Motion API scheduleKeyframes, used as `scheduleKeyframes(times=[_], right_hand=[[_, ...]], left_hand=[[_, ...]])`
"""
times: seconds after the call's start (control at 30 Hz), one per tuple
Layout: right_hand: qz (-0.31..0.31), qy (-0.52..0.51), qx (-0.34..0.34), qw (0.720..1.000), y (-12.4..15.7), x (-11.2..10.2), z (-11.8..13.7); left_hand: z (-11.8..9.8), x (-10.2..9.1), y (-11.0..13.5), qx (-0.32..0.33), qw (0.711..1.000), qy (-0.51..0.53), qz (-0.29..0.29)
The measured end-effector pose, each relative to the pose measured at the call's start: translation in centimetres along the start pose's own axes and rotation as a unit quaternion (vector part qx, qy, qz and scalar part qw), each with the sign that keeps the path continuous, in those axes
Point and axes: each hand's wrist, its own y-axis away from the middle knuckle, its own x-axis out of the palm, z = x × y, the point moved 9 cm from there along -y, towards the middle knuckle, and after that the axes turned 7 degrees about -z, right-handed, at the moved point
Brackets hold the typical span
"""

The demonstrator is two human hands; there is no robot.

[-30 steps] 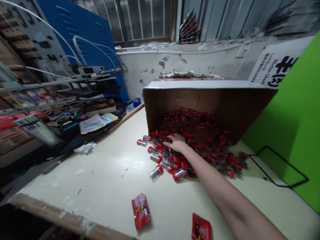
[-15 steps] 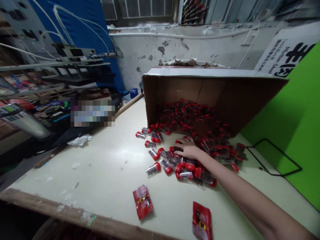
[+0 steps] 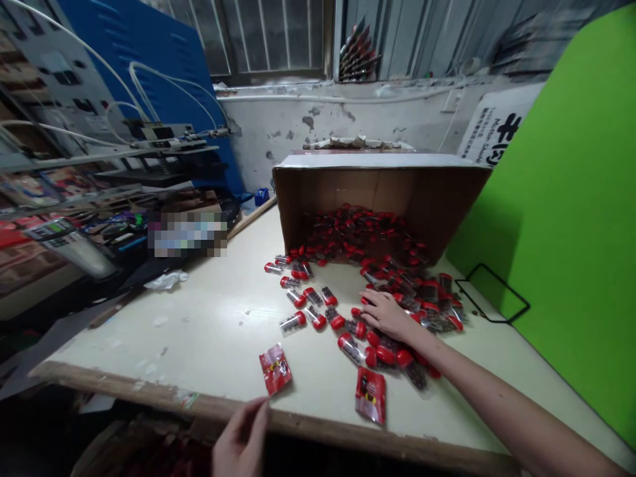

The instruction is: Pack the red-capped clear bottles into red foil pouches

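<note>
Red-capped plastic vials lie heaped in and before a cardboard box tipped on its side on a cream table, beside a green panel. The right hand rests on the heap, fingers open; the left hand, fingers also open, is at the table edge near a red sachet.

Dim, even light; edges bow (fisheye stretch); 1 patch is pixelated.
</note>
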Motion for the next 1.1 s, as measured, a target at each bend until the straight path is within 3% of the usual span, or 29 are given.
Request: scheduleKeyframes(times=[0.1, 0.2, 0.3, 0.43, 0.53, 0.6, 0.63, 0.7, 0.83, 1.1], right_hand=[[-0.066, -0.053, 0.052, 0.995, 0.6, -2.0, -0.5], [-0.149, -0.113, 0.140, 0.972, 2.6, -4.7, -1.6], [-0.200, -0.184, 0.226, 0.935, 6.7, -6.2, -1.9], [-0.210, -0.287, 0.304, 0.884, 12.9, -5.4, 0.6], [-0.225, -0.499, 0.418, 0.725, 16.9, -2.2, 2.6], [-0.230, -0.556, 0.443, 0.665, 17.8, -0.7, 4.1], [-0.230, -0.566, 0.448, 0.652, 18.0, -0.2, 4.6], [-0.223, -0.545, 0.458, 0.666, 18.0, 0.6, 5.0], [-0.206, -0.442, 0.475, 0.732, 17.9, 1.6, 4.6], [-0.189, -0.409, 0.481, 0.752, 16.7, 3.0, 4.9]], left_hand=[[-2.8, 8.0, 2.0, 0.089, 0.987, -0.024, 0.133], [-3.2, 13.3, 3.4, 0.141, 0.963, -0.107, 0.205], [-1.7, 15.7, 3.9, 0.137, 0.952, -0.159, 0.224], [-0.5, 17.1, 4.7, 0.149, 0.936, -0.230, 0.221], [-0.6, 17.8, 4.9, 0.185, 0.908, -0.318, 0.202], [-0.6, 18.1, 4.7, 0.189, 0.894, -0.352, 0.204], [-0.6, 18.1, 4.6, 0.185, 0.890, -0.361, 0.209], [-0.6, 18.1, 4.3, 0.176, 0.886, -0.371, 0.217], [-0.8, 18.1, 4.7, 0.176, 0.875, -0.390, 0.227], [-0.7, 18.0, 4.9, 0.177, 0.857, -0.432, 0.217]])
